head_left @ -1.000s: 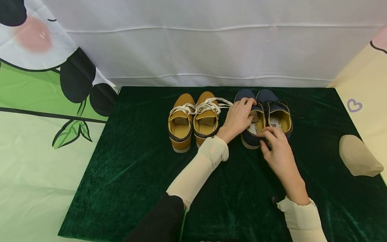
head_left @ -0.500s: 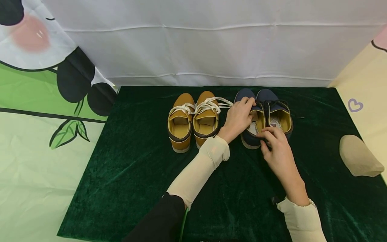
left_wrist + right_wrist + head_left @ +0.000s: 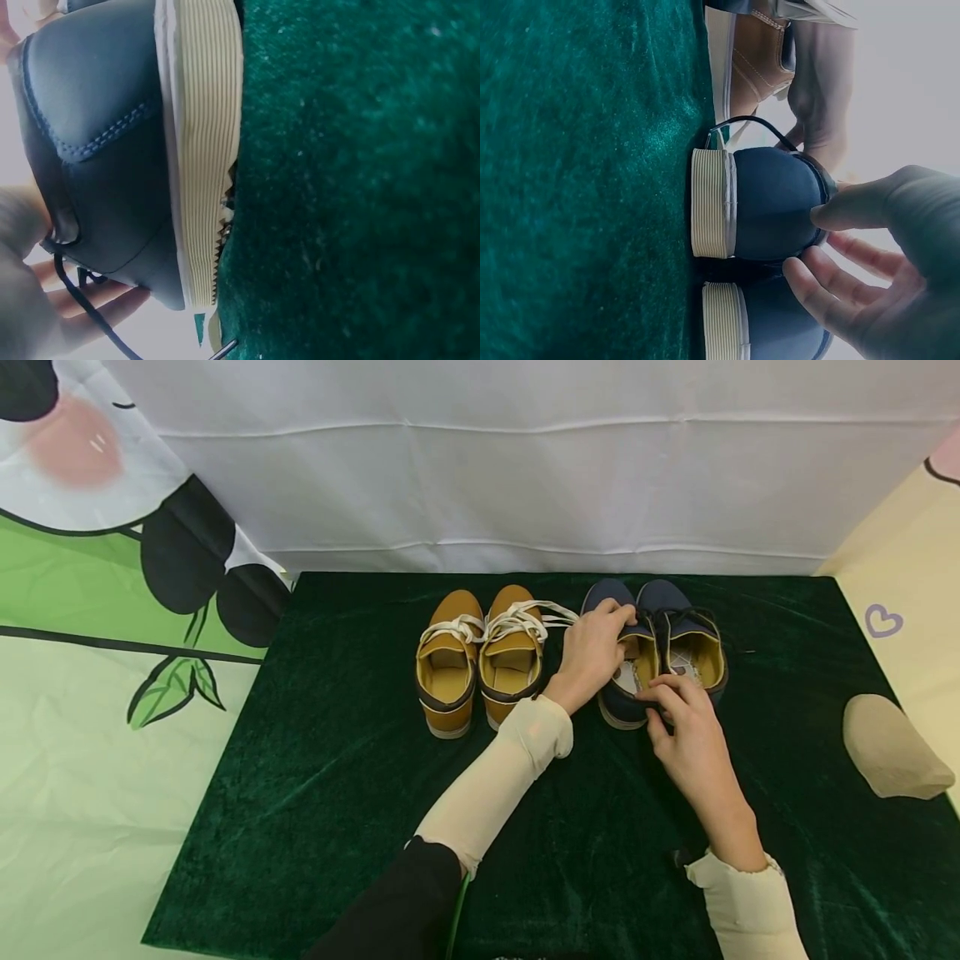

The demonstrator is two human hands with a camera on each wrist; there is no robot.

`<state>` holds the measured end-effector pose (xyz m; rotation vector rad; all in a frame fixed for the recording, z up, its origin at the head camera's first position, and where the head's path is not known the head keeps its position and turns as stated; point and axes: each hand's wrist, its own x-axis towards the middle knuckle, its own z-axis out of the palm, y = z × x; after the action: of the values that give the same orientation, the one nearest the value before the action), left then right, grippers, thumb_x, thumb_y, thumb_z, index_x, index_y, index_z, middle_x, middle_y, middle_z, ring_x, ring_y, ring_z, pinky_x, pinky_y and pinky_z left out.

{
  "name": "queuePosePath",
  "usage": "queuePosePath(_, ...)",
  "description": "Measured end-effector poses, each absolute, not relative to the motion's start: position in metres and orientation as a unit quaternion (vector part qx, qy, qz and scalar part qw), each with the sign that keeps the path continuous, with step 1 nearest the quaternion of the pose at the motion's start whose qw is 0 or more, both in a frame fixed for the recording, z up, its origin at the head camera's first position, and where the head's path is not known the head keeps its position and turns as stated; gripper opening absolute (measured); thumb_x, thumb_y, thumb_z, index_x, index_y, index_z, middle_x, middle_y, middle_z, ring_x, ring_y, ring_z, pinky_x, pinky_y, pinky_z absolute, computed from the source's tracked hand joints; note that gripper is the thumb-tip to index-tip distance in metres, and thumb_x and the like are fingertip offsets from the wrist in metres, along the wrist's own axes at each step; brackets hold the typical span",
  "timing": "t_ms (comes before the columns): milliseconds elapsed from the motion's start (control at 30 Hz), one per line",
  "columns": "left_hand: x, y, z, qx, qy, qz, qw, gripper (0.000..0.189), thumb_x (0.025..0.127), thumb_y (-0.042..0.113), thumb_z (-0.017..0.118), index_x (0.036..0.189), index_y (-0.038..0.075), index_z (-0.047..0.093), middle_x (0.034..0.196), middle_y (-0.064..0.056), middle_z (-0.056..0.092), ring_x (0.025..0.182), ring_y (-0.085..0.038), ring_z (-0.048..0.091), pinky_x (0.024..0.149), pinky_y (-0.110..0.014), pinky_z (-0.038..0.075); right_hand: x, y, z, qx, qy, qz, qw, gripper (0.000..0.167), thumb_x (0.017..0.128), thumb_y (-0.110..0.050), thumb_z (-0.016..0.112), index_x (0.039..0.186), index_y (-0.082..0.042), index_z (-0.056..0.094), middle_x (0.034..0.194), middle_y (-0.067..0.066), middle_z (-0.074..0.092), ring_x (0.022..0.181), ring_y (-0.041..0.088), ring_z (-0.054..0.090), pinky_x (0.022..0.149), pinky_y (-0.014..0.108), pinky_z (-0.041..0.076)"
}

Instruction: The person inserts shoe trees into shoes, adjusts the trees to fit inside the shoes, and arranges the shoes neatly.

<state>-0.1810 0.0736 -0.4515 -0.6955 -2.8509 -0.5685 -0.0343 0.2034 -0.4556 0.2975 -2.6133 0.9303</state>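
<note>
Two navy lace-up shoes stand side by side, toes toward the back. My left hand (image 3: 591,650) grips the left navy shoe (image 3: 621,708) at its front, fingers over the laced part and thumb by the opening. At the heel, my right hand (image 3: 692,737) pinches the collar of that same shoe, as the right wrist view also shows. The right navy shoe (image 3: 662,598) sits close beside it, its black laces (image 3: 701,614) loose. In the left wrist view a dark lace (image 3: 79,296) hangs past the fingers. The left shoe's sole (image 3: 206,135) rests on the green cloth.
Two tan shoes, a left one (image 3: 450,718) and a right one (image 3: 517,660), stand to the left. Their white laces (image 3: 517,622) trail toward the navy pair. A beige rounded object (image 3: 892,747) lies at the right edge of the green cloth (image 3: 315,827). A white curtain (image 3: 480,485) hangs behind.
Both hands stay on the left navy shoe with almost no movement. The left forearm has shifted very slightly to the right.
</note>
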Motion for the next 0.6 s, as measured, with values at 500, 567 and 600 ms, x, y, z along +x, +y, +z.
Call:
queuePosePath(500,-0.1778,0.0731,-0.4503,-0.246,-0.949,-0.175,0.090,0.029,0.100,0.017,0.067,0.126,0.030,0.066,0.124,0.008,0.059,0.092,-0.012,0.060,0.067,-0.026,0.052,-0.0336,0.2041,-0.4554,0.105,-0.922,0.328,0.176,0.026,0.089,0.014,0.069,0.109,-0.004,0.070,0.129,0.021,0.058,0.118,0.039,0.054,0.087,0.054,0.052)
queuePosePath(567,-0.1783,0.0725,-0.4495,-0.253,-0.949,-0.172,0.084,0.030,0.101,0.017,0.067,0.127,0.029,0.065,0.126,0.007,0.058,0.092,-0.011,0.060,0.066,-0.025,0.051,-0.0336,0.2039,-0.4550,0.105,-0.922,0.327,0.176,0.027,0.089,0.014,0.069,0.109,-0.003,0.070,0.129,0.021,0.058,0.118,0.039,0.054,0.087,0.054,0.052)
queuePosePath(600,-0.1784,0.0722,-0.4490,-0.255,-0.948,-0.170,0.081,0.030,0.100,0.017,0.067,0.128,0.029,0.065,0.126,0.007,0.058,0.092,-0.011,0.059,0.066,-0.025,0.050,-0.0335,0.2039,-0.4549,0.104,-0.922,0.327,0.176,0.026,0.089,0.014,0.069,0.109,-0.003,0.070,0.129,0.021,0.058,0.118,0.039,0.054,0.087,0.054,0.052)
